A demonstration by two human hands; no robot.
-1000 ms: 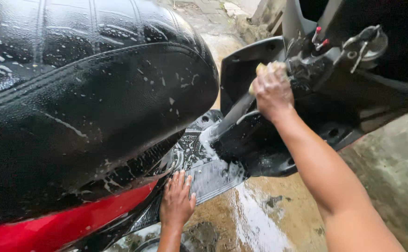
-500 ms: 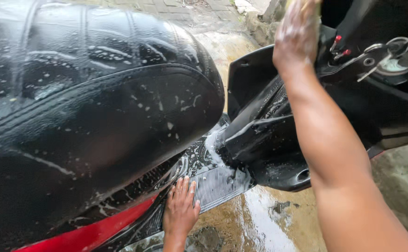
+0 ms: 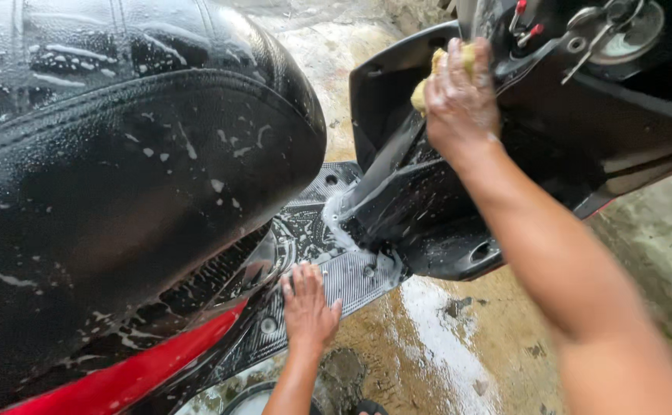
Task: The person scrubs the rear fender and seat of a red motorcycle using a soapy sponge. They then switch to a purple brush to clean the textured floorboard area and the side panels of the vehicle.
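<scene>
The right hand [image 3: 462, 96] has come back down from its high reach of half a second ago, and now the yellow sponge [image 3: 434, 77] shows again, peeking out above and to the left of the knuckles. Fingers are curled tight over it, pressing it against the black inner front panel [image 3: 428, 192] of the scooter, just below the key lock [image 3: 620, 34] and the small red-tipped switches [image 3: 524, 23]. Down low, the left hand [image 3: 309, 307] has barely shifted: it lies flat, fingers spread and empty, palm on the ribbed footboard [image 3: 351, 273] at its near edge, wet with foam. The two hands are well apart, one high on the panel, one low on the board, and the sponge sits wholly with the right. The big black seat [image 3: 121, 177] fills the left of the view, flecked with suds, with a red side panel [image 3: 136, 373] under it. Soapy water runs white across the muddy ground [image 3: 443, 346] beside the board.
</scene>
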